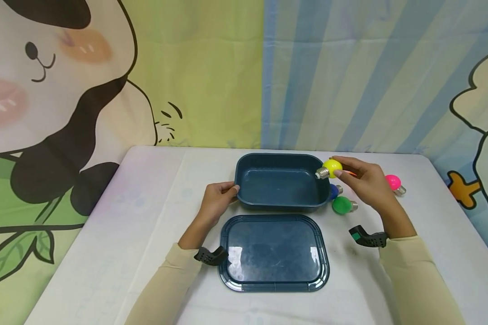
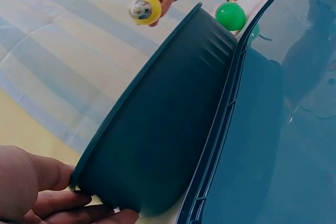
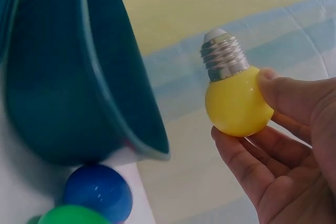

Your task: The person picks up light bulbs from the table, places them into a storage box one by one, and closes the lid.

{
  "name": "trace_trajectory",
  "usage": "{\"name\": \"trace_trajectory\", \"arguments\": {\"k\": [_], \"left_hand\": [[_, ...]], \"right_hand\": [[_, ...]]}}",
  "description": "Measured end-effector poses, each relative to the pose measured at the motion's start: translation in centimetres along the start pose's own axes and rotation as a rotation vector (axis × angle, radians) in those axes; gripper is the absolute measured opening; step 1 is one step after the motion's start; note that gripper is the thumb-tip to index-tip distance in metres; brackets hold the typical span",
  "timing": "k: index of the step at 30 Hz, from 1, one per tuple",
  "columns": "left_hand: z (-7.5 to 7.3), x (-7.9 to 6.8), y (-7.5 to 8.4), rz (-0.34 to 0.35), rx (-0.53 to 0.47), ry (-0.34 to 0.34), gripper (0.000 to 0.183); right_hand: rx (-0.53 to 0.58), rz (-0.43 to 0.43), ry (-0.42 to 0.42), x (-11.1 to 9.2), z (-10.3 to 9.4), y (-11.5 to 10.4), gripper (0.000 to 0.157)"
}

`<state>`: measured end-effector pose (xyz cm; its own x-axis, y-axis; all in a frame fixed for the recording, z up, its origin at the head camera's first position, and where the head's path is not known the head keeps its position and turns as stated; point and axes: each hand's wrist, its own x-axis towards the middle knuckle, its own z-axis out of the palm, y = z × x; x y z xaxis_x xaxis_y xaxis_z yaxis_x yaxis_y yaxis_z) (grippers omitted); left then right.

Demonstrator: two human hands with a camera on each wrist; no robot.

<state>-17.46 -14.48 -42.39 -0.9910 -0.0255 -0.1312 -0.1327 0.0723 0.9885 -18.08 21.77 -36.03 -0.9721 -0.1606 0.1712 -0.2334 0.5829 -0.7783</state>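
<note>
My right hand (image 1: 366, 180) pinches a yellow light bulb (image 3: 239, 100) by its round globe, thumb on one side and fingers on the other. In the head view the bulb hangs at the right rim of a dark blue rectangular container (image 1: 282, 180), its metal screw base pointing left over the rim. My left hand (image 1: 218, 199) grips the container's left rim between thumb and fingers. The inside of the container shows nothing lying in it. Just right of the container lie a blue bulb (image 3: 98, 192) and a green bulb (image 1: 342, 205). An orange object (image 1: 351, 173) is mostly hidden behind my right hand.
A dark blue lid (image 1: 274, 253) lies flat in front of the container. Farther right on the white-covered table (image 1: 146, 253) is a pink bulb (image 1: 393, 182). Behind the table hangs a printed curtain (image 1: 211, 76). Each wrist wears a black band.
</note>
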Motion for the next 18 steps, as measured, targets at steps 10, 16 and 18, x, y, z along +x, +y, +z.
{"name": "trace_trajectory", "arguments": {"k": [10,16,18], "left_hand": [[0.1,-0.4,0.2,0.018,0.016,0.000,0.035],[0.1,-0.4,0.1,0.020,0.029,0.001,0.035],[0.1,-0.5,0.2,0.019,0.025,-0.004,0.035]], "right_hand": [[0.032,-0.001,-0.034,1.6,0.1,-1.5,0.042],[0.043,-0.030,-0.035,2.4,0.5,-1.9,0.042],[0.044,-0.022,-0.048,2.5,0.7,-2.1,0.043]]}}
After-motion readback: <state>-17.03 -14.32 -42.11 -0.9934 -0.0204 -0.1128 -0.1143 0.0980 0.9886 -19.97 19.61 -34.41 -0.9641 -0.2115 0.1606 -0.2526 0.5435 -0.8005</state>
